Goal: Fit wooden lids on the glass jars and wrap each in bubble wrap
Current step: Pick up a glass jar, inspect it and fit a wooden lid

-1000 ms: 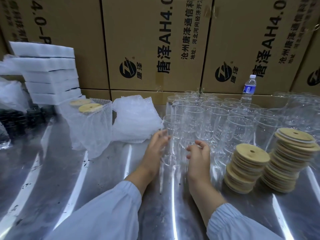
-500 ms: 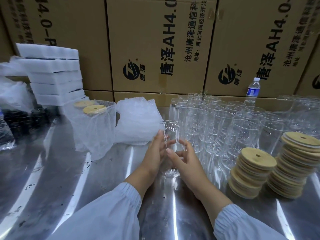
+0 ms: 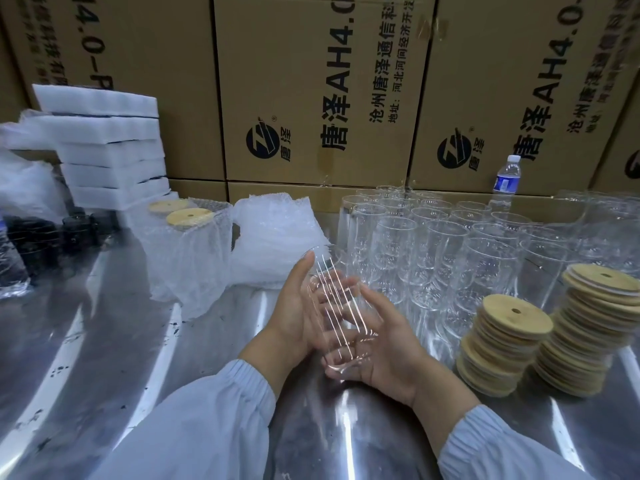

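At the bottom of the frame my pale blue sleeves [image 3: 194, 427] are reaching in over the shiny steel table [image 3: 104, 341]. In the middle of the frame I am cradling one clear, straight-sided glass jar [image 3: 327, 271]. It is lifted off the table and tilting, mouth up and away, base toward me. My left hand [image 3: 294, 320] is wrapping its left side, thumb lying along the glass and fingers showing through from behind. My right hand [image 3: 391, 351] is cupping the lower end, fingers curling under the base. Both are grasping the jar.

I am judging that the lid comes next. To do it well I should be settling the jar upright in my left hand alone, since the glass looks slick. That frees my right for the nearer stack of round bamboo lids [image 3: 512, 320] at lower right. That stack and the taller lid stack [image 3: 602, 282] beside it are both leaning. So I should be lifting the top disc straight up, then pressing it level onto the rim.

Further back, a heap of white bubble wrap [image 3: 277, 237] is waiting left of centre. A crowd of empty glass jars [image 3: 450, 244] is standing right of centre, and two wrapped, lidded jars [image 3: 188, 220] are sitting further left. Brown cardboard boxes [image 3: 311, 98] are filling the top of the frame.
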